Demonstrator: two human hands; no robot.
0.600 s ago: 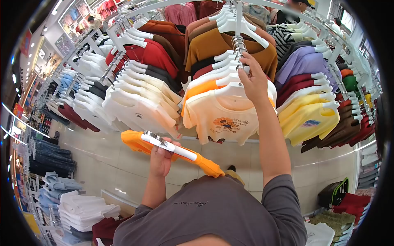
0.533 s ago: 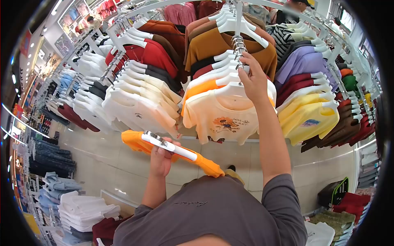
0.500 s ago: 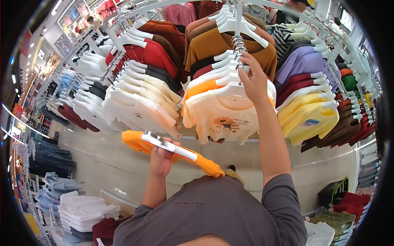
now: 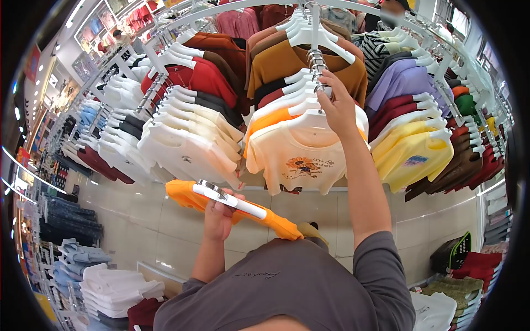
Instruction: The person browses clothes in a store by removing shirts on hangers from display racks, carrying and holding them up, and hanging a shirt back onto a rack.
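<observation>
My left hand (image 4: 220, 216) is closed on a white hanger (image 4: 231, 201) that carries an orange shirt (image 4: 280, 225), held low in front of my body. My right hand (image 4: 337, 105) reaches up to the middle rail, its fingers at the metal hooks (image 4: 316, 70) of the hangers there. Whether those fingers pinch a hook is too small to tell. Just below it hangs a cream shirt (image 4: 298, 155) with a sunflower print, and an orange shirt (image 4: 270, 119) shows behind that one.
Cream shirts (image 4: 182, 151) hang on the left rail and yellow shirts (image 4: 415, 154) on the right rail. Brown tops (image 4: 309, 60) hang farther back. White shirts (image 4: 118, 289) are at the lower left, a black basket (image 4: 450, 252) at the lower right. A person (image 4: 393, 12) stands beyond the racks.
The view has shifted slightly, so the racks sit a little farther left. The orange shirt in my left hand appears slightly lower. Both hands keep nearly the same pose.
</observation>
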